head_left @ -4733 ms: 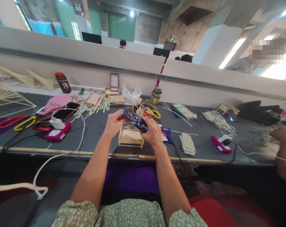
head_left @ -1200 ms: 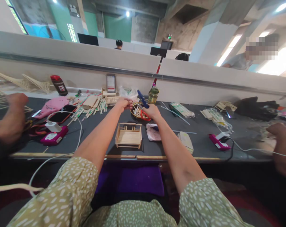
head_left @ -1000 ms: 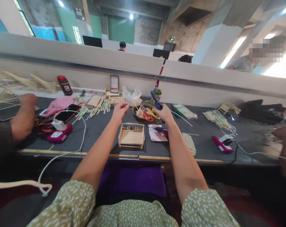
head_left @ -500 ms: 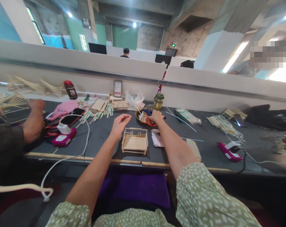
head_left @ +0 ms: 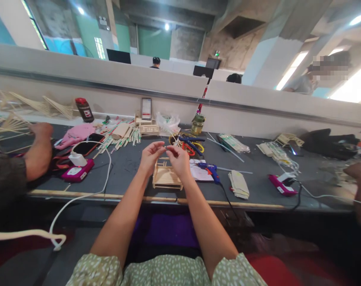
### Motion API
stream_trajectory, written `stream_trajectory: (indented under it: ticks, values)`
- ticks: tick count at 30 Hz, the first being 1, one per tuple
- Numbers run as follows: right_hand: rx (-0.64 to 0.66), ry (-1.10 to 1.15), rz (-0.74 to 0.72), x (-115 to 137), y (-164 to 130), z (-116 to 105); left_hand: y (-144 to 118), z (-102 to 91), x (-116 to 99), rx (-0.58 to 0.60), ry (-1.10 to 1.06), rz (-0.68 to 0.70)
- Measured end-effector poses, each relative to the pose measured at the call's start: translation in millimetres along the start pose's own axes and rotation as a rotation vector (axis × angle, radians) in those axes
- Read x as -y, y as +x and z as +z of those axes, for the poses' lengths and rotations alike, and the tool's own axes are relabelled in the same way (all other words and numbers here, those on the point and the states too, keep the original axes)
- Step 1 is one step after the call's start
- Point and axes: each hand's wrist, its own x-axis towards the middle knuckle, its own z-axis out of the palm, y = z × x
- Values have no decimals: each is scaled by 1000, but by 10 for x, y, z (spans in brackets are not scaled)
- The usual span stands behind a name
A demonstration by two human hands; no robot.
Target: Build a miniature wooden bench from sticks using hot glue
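Observation:
Above the back of a small wooden stick model (head_left: 167, 177), my left hand (head_left: 151, 157) and my right hand (head_left: 179, 159) meet almost fingertip to fingertip. Both are closed in a pinch; whatever lies between the fingers is too small to make out. The model, a slatted platform with low rails, stands on the dark table and is partly hidden by my right hand. Just behind my right hand sits a basket (head_left: 172, 140) of short sticks, with blue-handled pliers (head_left: 192, 139) and red-handled scissors (head_left: 187, 148) on it. A blue glue gun (head_left: 209, 170) lies to the right on a paper sheet (head_left: 198, 171).
A folded cloth (head_left: 239, 184) and a magenta power strip (head_left: 282, 185) are to the right. Stick bundles (head_left: 121, 137), a phone (head_left: 87, 147) and another power strip (head_left: 77, 170) with a white cable lie left. Other people's arms (head_left: 39, 149) reach in at both sides.
My right hand has come back from the basket toward my left hand, and their fingertips now meet above the model. The glue gun, earlier behind my right arm, is now visible.

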Motion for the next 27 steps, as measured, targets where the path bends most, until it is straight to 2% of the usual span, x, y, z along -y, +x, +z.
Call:
stream_trajectory:
  ticks: [4,9,12,14,19,23,27]
  values:
    - [-39,37,52,24,-125,129,-81,-66,33,6,-4,-43]
    - [-49,-25,83,-4,-232,117,-180,-175,143,-57,46,-14]
    - [19,-88,92,-41,-303,118,-227,-258,225,-140,62,-14]
    - [65,-165,136,-73,-338,142,-262,-302,285,-157,33,-80]
    - [93,-325,228,-114,-376,222,-322,-317,377,-91,-63,-229]
    - [77,-413,219,-66,-385,240,-322,-273,375,-42,-55,-234]
    - [85,-508,228,-7,-393,260,-330,-262,374,-50,-42,-232]
